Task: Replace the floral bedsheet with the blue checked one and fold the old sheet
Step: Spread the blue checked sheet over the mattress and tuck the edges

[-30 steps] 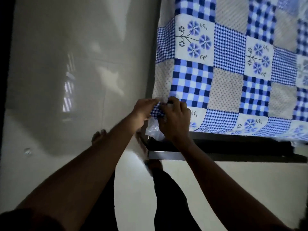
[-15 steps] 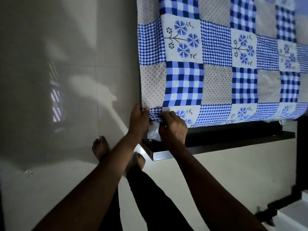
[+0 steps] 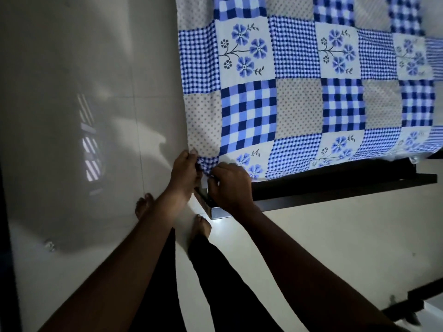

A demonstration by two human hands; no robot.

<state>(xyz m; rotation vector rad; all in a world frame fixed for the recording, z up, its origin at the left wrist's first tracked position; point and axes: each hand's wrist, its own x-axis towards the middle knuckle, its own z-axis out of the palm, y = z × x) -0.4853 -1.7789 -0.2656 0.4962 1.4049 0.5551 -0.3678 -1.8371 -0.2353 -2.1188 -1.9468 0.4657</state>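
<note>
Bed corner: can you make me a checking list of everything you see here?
Surface: blue checked sheet spread over the bed, smooth where visible.
Job's things: the sheet's corner sits at the dark bed frame; floral sheet not seen.
Clutter: small pale object on the floor.
Hands: left hand and right hand both pinch the sheet corner.
Cables: nothing seen.
Surroundings: glossy tiles, bare feet beside the bed corner.

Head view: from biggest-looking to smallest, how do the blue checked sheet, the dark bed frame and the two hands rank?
1. blue checked sheet, by far the largest.
2. dark bed frame, a long strip under the sheet.
3. left hand and right hand: they look about alike, so I won't rank them.
</note>
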